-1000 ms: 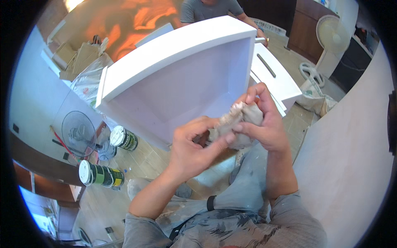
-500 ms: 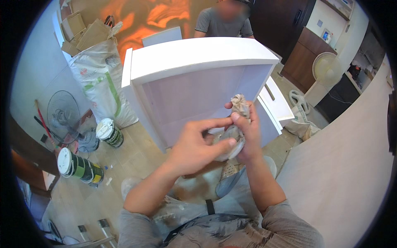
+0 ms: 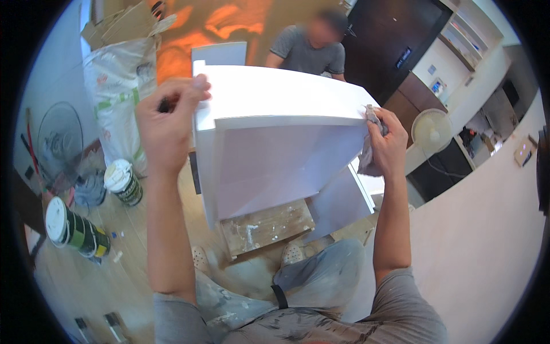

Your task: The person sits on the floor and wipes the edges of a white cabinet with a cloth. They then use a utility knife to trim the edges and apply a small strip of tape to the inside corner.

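Observation:
A large white furniture box (image 3: 286,92) with a curved top panel and a hollow front stands tilted before me. My left hand (image 3: 169,114) is closed round its upper left edge, thumb on the white strip there. At the upper right corner, my right hand (image 3: 391,140) pinches a crumpled grey-brown rag (image 3: 370,155) against the panel's edge. Part of the rag hangs below those fingers. Beneath the box lies a paint-spattered wooden board (image 3: 269,229).
Two paint buckets, one nearer (image 3: 74,228) and one farther (image 3: 123,182), stand at left by a standing fan (image 3: 60,143) and a white sack (image 3: 117,97). Across the box sits another person (image 3: 309,51). A pale wall (image 3: 475,246) runs along my right, near a second fan (image 3: 431,131).
My hands have parted from the crumpled bundle they both held. The left has gone to the box's left edge, the right to its right corner with the rag. My view has shifted.

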### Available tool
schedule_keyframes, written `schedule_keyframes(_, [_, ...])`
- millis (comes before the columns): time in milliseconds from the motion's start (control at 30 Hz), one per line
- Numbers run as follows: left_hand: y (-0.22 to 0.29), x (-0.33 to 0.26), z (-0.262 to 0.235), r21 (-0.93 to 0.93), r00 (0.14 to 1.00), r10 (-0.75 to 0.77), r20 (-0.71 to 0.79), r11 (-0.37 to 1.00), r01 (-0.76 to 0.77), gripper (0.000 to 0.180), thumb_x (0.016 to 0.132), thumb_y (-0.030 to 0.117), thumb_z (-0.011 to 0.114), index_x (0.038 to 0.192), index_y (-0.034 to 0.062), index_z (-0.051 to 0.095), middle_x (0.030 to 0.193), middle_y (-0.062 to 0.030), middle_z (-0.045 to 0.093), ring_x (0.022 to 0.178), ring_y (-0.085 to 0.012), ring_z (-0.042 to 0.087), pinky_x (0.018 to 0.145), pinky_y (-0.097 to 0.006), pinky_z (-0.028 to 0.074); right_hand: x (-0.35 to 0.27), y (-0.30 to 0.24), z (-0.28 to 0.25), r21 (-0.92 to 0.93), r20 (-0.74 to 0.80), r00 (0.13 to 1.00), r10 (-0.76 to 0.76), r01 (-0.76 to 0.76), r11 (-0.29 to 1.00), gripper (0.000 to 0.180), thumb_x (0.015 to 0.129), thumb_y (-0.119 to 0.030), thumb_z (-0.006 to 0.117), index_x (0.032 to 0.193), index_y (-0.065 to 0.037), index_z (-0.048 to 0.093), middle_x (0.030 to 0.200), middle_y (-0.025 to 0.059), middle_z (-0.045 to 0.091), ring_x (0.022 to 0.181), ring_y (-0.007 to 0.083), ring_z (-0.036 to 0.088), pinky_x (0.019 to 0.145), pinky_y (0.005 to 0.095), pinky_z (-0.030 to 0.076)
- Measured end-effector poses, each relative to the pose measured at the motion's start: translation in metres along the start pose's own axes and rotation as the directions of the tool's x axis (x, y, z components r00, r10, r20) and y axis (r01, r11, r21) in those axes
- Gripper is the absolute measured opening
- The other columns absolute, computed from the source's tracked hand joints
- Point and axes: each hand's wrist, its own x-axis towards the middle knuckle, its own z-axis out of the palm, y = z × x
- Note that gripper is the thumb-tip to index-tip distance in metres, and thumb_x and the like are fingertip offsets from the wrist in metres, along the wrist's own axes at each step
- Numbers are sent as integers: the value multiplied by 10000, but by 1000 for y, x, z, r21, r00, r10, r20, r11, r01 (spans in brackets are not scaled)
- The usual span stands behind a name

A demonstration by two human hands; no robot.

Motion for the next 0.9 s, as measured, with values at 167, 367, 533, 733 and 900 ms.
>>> schedule_keyframes(167, [-10,-9,16,-84,995,-1,-95,996,-7,348,1036,150,686,725,-6,681,789,-44,701,754,-92,602,752,-262,446,-15,-96,50,248,47,967,-251,232,941,253,915,-40,682,1154,-18,763,1220,188,743,1000,324,762,919,379,579])
schedule_keyframes(367, [-21,-10,10,-61,997,-21,-71,998,17,300,1043,157,680,789,-1,709,830,-33,719,788,-86,603,779,-256,445,-27,-209,81,339,208,927,-311,230,912,287,899,-48,667,1173,-27,749,1152,205,725,1019,402,732,895,420,581])
schedule_keyframes(533, [-16,-12,3,-55,997,-7,-74,998,3,284,1047,168,679,824,-4,716,918,-50,757,850,-78,610,839,-244,449,-20,-159,54,149,215,956,-198,169,974,287,935,-80,657,1199,-44,765,1165,171,708,992,358,739,876,432,582])
schedule_keyframes(733, [-12,-18,15,-71,994,-64,-92,996,58,291,1051,196,685,846,-7,723,951,-68,766,899,-99,637,904,-268,467,5,5,-24,-315,149,986,77,-27,949,322,935,-126,646,1219,-96,795,1210,141,695,1060,367,719,927,450,570])
schedule_keyframes(900, [-15,-21,18,-104,990,-37,-135,994,23,292,1053,213,688,863,-3,737,932,-64,769,868,-88,638,871,-258,479,11,-8,-22,-299,239,970,40,35,954,314,934,-133,644,1205,-93,799,1207,140,699,1080,359,713,955,438,563])
